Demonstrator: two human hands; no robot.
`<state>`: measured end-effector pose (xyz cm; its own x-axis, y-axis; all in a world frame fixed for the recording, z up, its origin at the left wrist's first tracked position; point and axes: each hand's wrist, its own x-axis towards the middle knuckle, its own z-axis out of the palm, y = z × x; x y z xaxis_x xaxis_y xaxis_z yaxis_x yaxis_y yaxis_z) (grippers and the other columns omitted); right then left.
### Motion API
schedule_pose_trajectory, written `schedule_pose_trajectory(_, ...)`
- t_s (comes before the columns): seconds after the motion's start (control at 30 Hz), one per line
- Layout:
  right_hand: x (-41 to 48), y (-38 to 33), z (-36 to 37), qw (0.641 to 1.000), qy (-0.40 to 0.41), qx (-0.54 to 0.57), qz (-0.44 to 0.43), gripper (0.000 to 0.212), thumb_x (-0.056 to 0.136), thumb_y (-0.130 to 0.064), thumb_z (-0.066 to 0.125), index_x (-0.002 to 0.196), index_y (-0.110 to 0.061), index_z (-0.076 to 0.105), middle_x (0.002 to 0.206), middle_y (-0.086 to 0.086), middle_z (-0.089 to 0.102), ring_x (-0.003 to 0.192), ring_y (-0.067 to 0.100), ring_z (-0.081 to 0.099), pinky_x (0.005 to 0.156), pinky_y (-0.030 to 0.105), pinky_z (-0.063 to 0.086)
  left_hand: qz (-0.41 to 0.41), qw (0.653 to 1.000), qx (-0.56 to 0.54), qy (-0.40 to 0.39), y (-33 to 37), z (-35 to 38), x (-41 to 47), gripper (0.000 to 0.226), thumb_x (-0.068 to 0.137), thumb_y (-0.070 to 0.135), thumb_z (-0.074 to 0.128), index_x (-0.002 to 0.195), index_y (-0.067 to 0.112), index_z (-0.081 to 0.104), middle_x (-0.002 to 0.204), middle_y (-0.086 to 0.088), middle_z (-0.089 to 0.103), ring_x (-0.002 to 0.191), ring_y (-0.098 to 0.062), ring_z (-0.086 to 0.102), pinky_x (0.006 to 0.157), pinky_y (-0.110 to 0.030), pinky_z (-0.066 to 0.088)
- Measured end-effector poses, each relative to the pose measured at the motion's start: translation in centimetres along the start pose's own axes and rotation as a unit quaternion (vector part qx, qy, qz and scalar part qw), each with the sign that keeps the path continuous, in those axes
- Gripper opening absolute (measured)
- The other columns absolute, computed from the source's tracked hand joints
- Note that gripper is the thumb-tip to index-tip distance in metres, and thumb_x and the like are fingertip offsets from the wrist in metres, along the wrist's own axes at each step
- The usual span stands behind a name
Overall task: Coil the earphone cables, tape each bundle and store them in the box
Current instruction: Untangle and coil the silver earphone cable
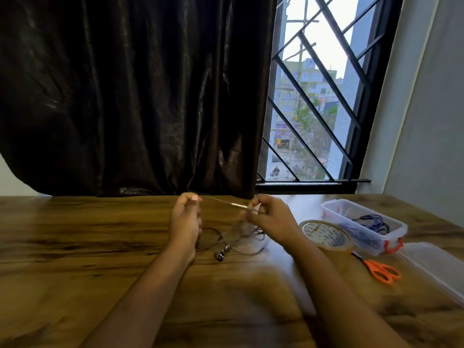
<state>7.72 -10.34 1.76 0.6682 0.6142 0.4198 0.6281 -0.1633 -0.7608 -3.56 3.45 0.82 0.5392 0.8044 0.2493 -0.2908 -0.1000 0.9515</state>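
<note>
Left hand [187,217] is raised above the counter [75,247], fingers curled, pinching one end of a taut run of earphone cable [238,204]. The cable spans to the right hand [270,219], which pinches it just past a pale inline piece. The remainder lies in loose loops on the counter below and between both hands, earbuds [221,254] nearest the left wrist. Right of the right hand: tape roll [326,236], then an open clear box [334,209] holding blue cable [371,223], scissors [381,270] beside it, and lid [434,267] furthest right

Tape roll [324,234] label: "TAPE" (rest illeg.)
</note>
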Motion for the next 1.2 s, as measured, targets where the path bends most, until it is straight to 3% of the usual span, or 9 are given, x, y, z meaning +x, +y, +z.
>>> schedule_pose_trajectory(0.1,0.0,1.1,-0.4,0.98,0.032,-0.196,0.023,0.016,0.088,-0.035,0.063,0.074,-0.031,0.057,0.055,-0.011,0.049,0.053,0.004,0.045,0.051,0.025,0.032,0.209,0.943,0.258,-0.001,-1.1,-1.6,0.9,0.016,0.096,0.026,0.049,0.081,0.03,0.056,0.066,-0.004,0.055,0.054,-0.02,0.048,0.049,-0.029,0.035)
schedule_pose_trajectory(0.27,0.1,-0.8,-0.4,0.952,0.031,0.247,0.177,0.067,0.096,-0.06,0.026,0.086,-0.007,0.065,0.05,0.004,0.048,0.038,0.009,0.043,0.044,0.019,0.036,0.317,0.819,0.477,0.013,-1.5,-2.4,0.7,0.028,0.087,0.055,0.046,0.082,0.029,0.056,0.067,0.011,0.051,0.053,-0.003,0.045,0.041,-0.023,0.035)
schedule_pose_trajectory(0.43,0.3,-0.3,-1.5,0.878,-0.044,0.426,0.216,0.097,0.081,-0.081,0.007,0.086,-0.005,0.068,0.05,0.009,0.055,0.047,0.017,0.046,0.054,0.022,0.037,0.199,0.799,0.563,0.062,-2.3,-3.3,1.1,0.02,0.093,0.036,0.051,0.105,0.024,0.063,0.072,0.009,0.051,0.063,-0.01,0.05,0.047,-0.022,0.033)
schedule_pose_trajectory(0.5,0.2,-0.2,-1.7,0.872,-0.044,0.436,0.218,0.101,0.079,-0.082,0.006,0.085,-0.003,0.067,0.049,0.009,0.053,0.046,0.016,0.045,0.055,0.024,0.035,0.124,0.852,0.5,0.09,-2.7,-3.4,1.4,0.019,0.094,0.03,0.053,0.106,0.019,0.063,0.075,0.005,0.054,0.068,-0.015,0.054,0.052,-0.027,0.04)
schedule_pose_trajectory(0.6,0.1,-0.4,-1.3,0.894,-0.048,0.392,0.213,0.101,0.08,-0.08,0.003,0.082,-0.002,0.067,0.044,0.007,0.048,0.042,0.015,0.04,0.054,0.024,0.034,-0.089,0.984,0.108,0.11,-2.0,-2.6,1.8,0.022,0.097,0.03,0.046,0.093,0.015,0.061,0.076,0.0,0.058,0.061,-0.014,0.052,0.052,-0.027,0.043)
schedule_pose_trajectory(0.77,0.1,-1.3,-0.3,0.942,0.011,0.278,0.189,0.084,0.087,-0.073,0.008,0.065,-0.006,0.054,0.036,-0.001,0.04,0.04,0.013,0.032,0.04,0.019,0.024,-0.143,0.963,-0.224,0.052,-0.1,-2.3,1.4,0.037,0.098,0.04,0.035,0.095,0.01,0.056,0.104,-0.011,0.065,0.1,-0.021,0.065,0.07,-0.025,0.053)
schedule_pose_trajectory(0.97,-0.1,-0.4,-0.1,0.988,0.035,-0.035,0.149,0.093,0.082,-0.077,0.007,0.063,-0.008,0.065,0.057,-0.004,0.059,0.067,0.018,0.056,0.077,0.034,0.043,0.045,0.997,0.057,0.04,-1.3,-1.9,1.3,0.046,0.097,0.052,0.026,0.096,0.022,0.061,0.136,0.0,0.045,0.132,-0.024,0.035,0.105,-0.042,0.031)
schedule_pose_trajectory(1.07,-0.1,-0.2,0.4,0.974,0.0,-0.172,0.146,0.092,0.079,-0.082,0.007,0.079,-0.015,0.07,0.087,0.008,0.062,0.085,0.027,0.058,0.087,0.041,0.047,0.221,0.938,0.266,0.002,-2.8,-2.6,1.8,0.058,0.088,0.061,0.027,0.099,0.018,0.064,0.154,-0.003,0.026,0.145,-0.025,0.009,0.112,-0.048,0.017)
schedule_pose_trajectory(1.2,0.0,-0.4,1.2,0.973,-0.04,-0.133,0.182,0.09,0.073,-0.088,0.008,0.107,-0.022,0.059,0.1,0.015,0.063,0.085,0.027,0.061,0.084,0.041,0.053,0.267,0.852,0.449,0.039,-2.8,-2.7,1.3,0.033,0.095,0.044,0.043,0.107,0.02,0.062,0.158,-0.002,0.015,0.146,-0.028,-0.004,0.112,-0.059,0.012)
